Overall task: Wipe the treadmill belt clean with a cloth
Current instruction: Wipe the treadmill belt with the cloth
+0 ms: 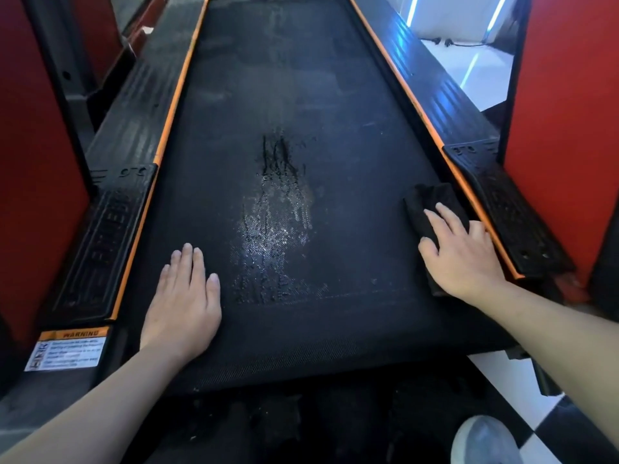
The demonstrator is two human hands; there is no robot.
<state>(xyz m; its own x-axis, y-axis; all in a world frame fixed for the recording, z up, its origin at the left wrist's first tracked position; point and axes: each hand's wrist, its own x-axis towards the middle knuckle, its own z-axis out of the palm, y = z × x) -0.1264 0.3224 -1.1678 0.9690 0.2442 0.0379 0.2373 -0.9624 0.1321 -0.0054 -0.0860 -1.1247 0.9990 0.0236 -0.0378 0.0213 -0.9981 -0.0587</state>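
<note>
- The belt (301,95) is black and textured, and runs from the near edge away to the far end, filling the middle of the view.
- A wet patch (274,222) glistens in the middle of the belt, with darker streaks at its far end; it lies between the two hands and touches neither.
- The left hand (184,296) lies palm down on the near left part of the belt, its fingers straight and pressed together, holding nothing.
- The cloth (432,200) is black (hard to pick out against the belt) and sits at the right edge of the belt, just beside the orange trim (435,128).
- The right hand (462,252) rests flat on top of the cloth, its fingers laid out straight and slightly spread, pressing it to the belt. The far end of the cloth sticks out past the fingertips, and a small corner shows below the wrist.
- The left rail (114,229) and the right rail (512,212) are black and ribbed, and flank the belt.
- A warning label (67,349) sits at the near end of the left rail.
- Red panels (562,128) stand on both outer sides.
- A pale shoe (485,440) shows at the near right, on a black-and-white checked floor (502,373).
</note>
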